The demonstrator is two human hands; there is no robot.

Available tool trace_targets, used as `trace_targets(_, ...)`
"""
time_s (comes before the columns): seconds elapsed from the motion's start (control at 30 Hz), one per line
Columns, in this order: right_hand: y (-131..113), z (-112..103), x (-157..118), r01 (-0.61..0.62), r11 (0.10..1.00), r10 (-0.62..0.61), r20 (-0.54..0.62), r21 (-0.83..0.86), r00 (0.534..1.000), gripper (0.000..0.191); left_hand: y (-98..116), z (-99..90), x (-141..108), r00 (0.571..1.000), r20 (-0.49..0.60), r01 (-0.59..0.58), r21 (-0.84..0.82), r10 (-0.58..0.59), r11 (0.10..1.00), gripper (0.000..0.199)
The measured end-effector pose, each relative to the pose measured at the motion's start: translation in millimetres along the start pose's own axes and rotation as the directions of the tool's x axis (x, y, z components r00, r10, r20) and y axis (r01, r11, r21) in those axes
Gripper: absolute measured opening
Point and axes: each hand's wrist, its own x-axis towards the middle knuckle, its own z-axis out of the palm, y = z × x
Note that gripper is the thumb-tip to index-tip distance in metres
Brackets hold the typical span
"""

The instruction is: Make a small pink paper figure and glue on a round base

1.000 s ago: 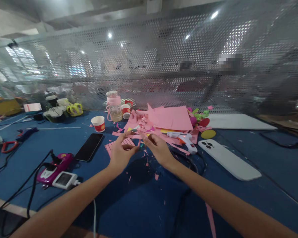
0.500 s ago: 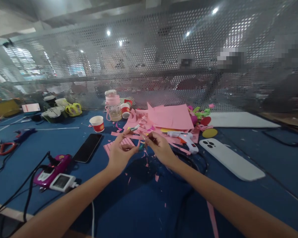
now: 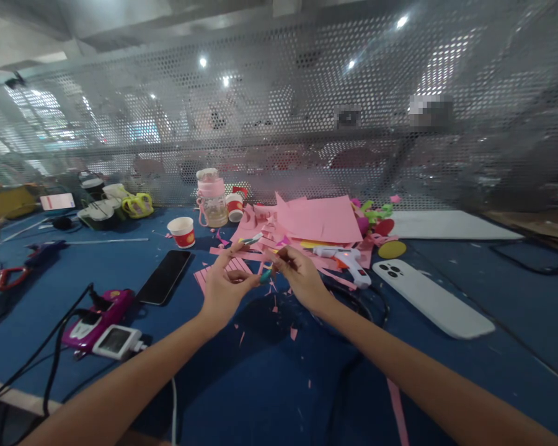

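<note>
My left hand pinches a small teal piece between thumb and finger. A thin pale-tipped item shows at its raised fingertip. Close on the right, my right hand has its fingers pressed together beside the teal piece; what they grip is too small to name. Behind both hands lie pink paper sheets and loose strips. A striped pink paper is partly hidden by my left hand. The white glue gun rests to the right of my right hand.
A red and white paper cup, a pink-lidded bottle and a black phone stand or lie left. A white phone lies right. A purple power strip with cables sits front left; a perforated metal screen rises behind.
Both hands stay nearly in place, with slight finger movement around the teal piece, which shows a little more clearly. At the far left edge, a blurred rounded shape has appeared.
</note>
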Motion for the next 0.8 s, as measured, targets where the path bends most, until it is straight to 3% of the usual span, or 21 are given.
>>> trace_targets(0.63,-0.5,-1.1,-2.0,0.044,0.989,-0.047,-0.017,-0.142,0.999,0.044,-1.6,-0.9,0.5,0.998,-0.018,-0.053,0.025,0.053,0.998,0.059)
trace_targets(0.8,-5.2,-0.2,-3.9,0.017,0.992,-0.018,-0.01,-0.128,1.0,0.036,-3.2,-1.9,0.5,0.997,0.001,-0.083,0.049,0.083,0.995,0.054)
